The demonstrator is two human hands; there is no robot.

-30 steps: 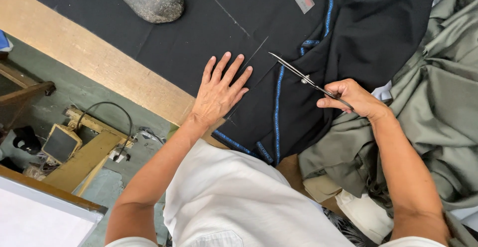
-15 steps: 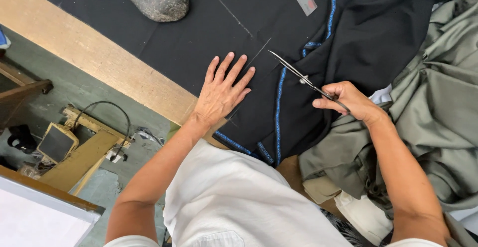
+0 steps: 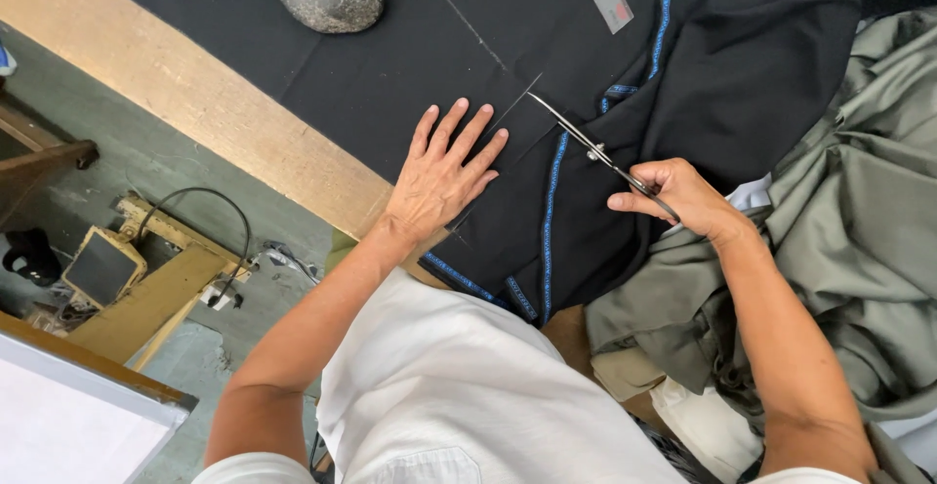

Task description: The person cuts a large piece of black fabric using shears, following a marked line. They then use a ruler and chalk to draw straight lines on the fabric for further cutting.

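- Head view: left hand (image 3: 444, 177), fingers spread, flat on black cloth (image 3: 390, 84) near the surface's front edge.
- Right hand (image 3: 683, 196) grips scissors (image 3: 586, 147); blades point along the chalk line, just beside the left fingertips.

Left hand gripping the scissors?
No: the left hand lies flat, fingers spread, on the black fabric; the right hand holds the scissors.

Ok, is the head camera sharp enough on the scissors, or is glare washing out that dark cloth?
Head view: scissors sharp, thin glint on the blades; black cloth evenly lit, no glare, chalk line readable; left hand casts only soft shadow; right hand crisp.
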